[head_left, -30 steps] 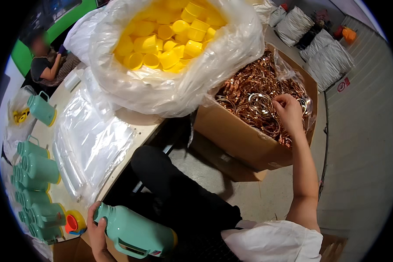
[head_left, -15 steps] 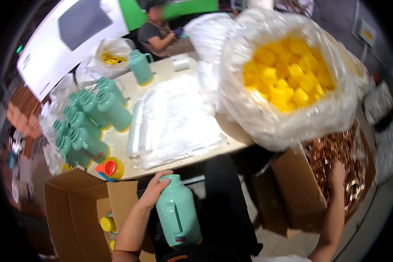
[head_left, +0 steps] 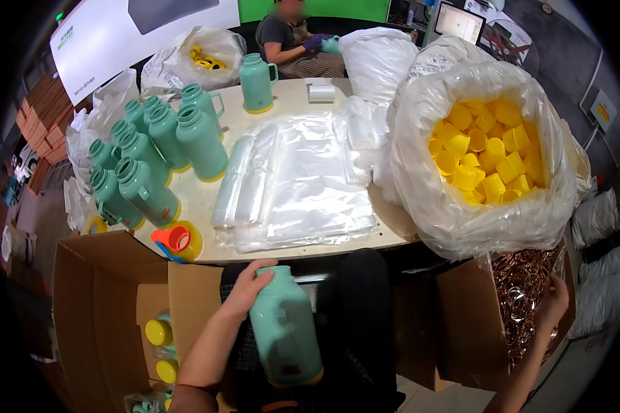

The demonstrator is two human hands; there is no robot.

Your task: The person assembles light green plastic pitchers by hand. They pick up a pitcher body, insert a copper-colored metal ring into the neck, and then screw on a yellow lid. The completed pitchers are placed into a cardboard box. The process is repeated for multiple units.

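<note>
A mint-green thermos jug [head_left: 287, 330] with a yellow base rests tilted on my lap. My left hand [head_left: 249, 288] is closed round its neck, with the thumb near the mouth. My right hand [head_left: 552, 303] is over the cardboard box of copper-coloured metal rings [head_left: 520, 292] at the right. Its fingers are curled together, and what they hold, if anything, is too small to make out.
Several mint jugs [head_left: 203, 148] stand at the table's left, near an orange-and-yellow cup [head_left: 180, 239]. Clear plastic bags [head_left: 310, 186] lie mid-table; a big bag of yellow cups [head_left: 420, 199] is right. A carton [head_left: 103, 310] stands lower left. A co-worker [head_left: 289, 41] sits opposite.
My view has shifted, showing more of the table's far side. My right hand has moved from among the rings toward the box's right side. My left hand keeps its grip on the jug.
</note>
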